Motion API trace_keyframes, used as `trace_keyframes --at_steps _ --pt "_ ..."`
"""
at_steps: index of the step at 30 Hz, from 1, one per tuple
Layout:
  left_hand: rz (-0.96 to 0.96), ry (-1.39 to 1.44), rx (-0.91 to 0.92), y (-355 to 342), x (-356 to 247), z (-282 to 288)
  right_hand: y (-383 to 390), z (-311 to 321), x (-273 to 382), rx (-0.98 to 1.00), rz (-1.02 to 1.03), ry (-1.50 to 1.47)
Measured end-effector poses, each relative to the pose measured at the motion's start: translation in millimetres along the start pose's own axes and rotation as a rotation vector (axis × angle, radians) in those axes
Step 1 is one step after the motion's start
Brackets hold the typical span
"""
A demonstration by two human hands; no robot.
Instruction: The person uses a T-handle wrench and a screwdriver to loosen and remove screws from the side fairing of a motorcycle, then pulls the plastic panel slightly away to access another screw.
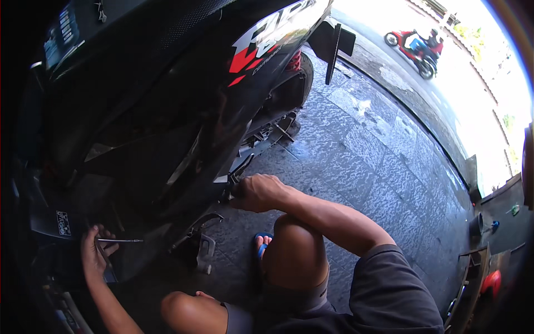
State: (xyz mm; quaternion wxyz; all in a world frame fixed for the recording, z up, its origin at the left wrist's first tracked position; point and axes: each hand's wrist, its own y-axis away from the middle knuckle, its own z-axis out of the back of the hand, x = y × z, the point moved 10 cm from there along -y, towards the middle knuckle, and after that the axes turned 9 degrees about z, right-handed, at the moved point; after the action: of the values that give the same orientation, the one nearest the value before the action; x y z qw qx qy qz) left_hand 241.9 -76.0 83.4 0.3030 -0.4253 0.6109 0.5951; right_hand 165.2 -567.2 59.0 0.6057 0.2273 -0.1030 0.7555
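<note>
A black motor scooter (139, 111) with red and white graphics fills the left and upper middle. Down at its lower left, my left hand (94, 250) is closed on a screwdriver (125, 240), whose thin metal shaft points right. Its handle is hidden in the dark and by my fingers. Beside that hand is a black panel with a small white label (63, 223). My right hand (258, 192) is closed against the scooter's lower side, near a metal lever (243, 165). What its fingers hold is hidden. Between my hands, a stand (204, 247) reaches down to the floor.
I squat on grey stone tiles (356, 172), with a blue sandal (260, 250) on one foot. A person rides a red scooter (414, 53) along the road at the upper right. Wooden shelving (473, 278), a red object (492, 283) and a dark bucket (476, 224) stand at right.
</note>
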Motion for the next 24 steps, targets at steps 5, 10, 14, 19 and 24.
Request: trace_keyframes --at_steps 5,10,14,19,24 --pt "-0.385 -1.111 -0.053 13 -50 -22 -6 -2 16 -0.022 0.017 -0.014" --pt "-1.243 -1.322 -0.337 73 -52 -80 -7 5 25 0.014 0.007 -0.076" --pt "-1.347 -0.764 -0.497 73 -33 -59 -11 -4 16 -0.018 0.04 -0.021" --pt "-1.093 0.078 -0.303 43 -7 -37 -4 4 17 0.018 0.018 -0.054" --pt "-0.444 0.494 0.42 -22 11 -7 -6 2 17 -0.005 0.021 -0.063"
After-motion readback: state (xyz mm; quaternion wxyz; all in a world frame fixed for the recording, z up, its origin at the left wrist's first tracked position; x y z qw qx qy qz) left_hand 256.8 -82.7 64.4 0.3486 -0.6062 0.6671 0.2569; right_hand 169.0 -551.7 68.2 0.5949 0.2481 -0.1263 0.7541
